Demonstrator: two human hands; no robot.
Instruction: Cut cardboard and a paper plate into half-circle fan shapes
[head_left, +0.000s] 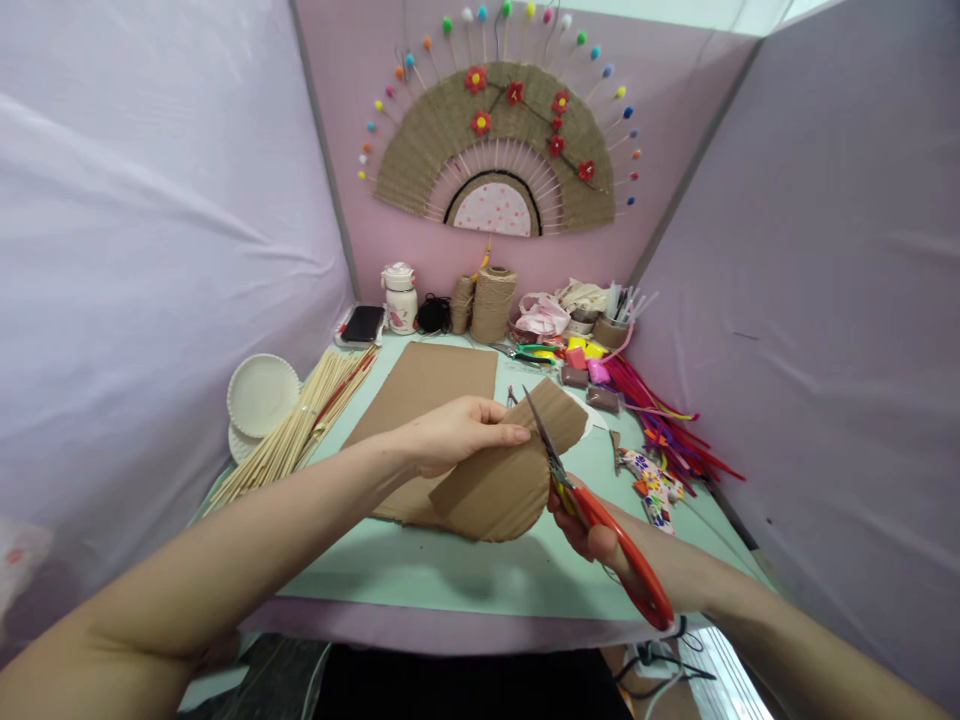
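My left hand [469,435] pinches a brown cardboard piece [499,490] by its upper edge, thumb on top. The piece has a rounded right side and is partly cut, with a flap at the upper right. My right hand [589,530] grips red-handled scissors [626,560], whose blades point up and left across the cardboard between the flap and the rounded part. Under and behind the held piece, a larger flat cardboard sheet [439,375] lies on the pale green table [360,580].
Thin wooden sticks [300,430] and white paper plates [262,395] are at the left. Twine spools [493,305], a white bottle [400,300] and a phone [363,324] stand or lie at the back. Coloured pipe cleaners [667,420] spread at the right.
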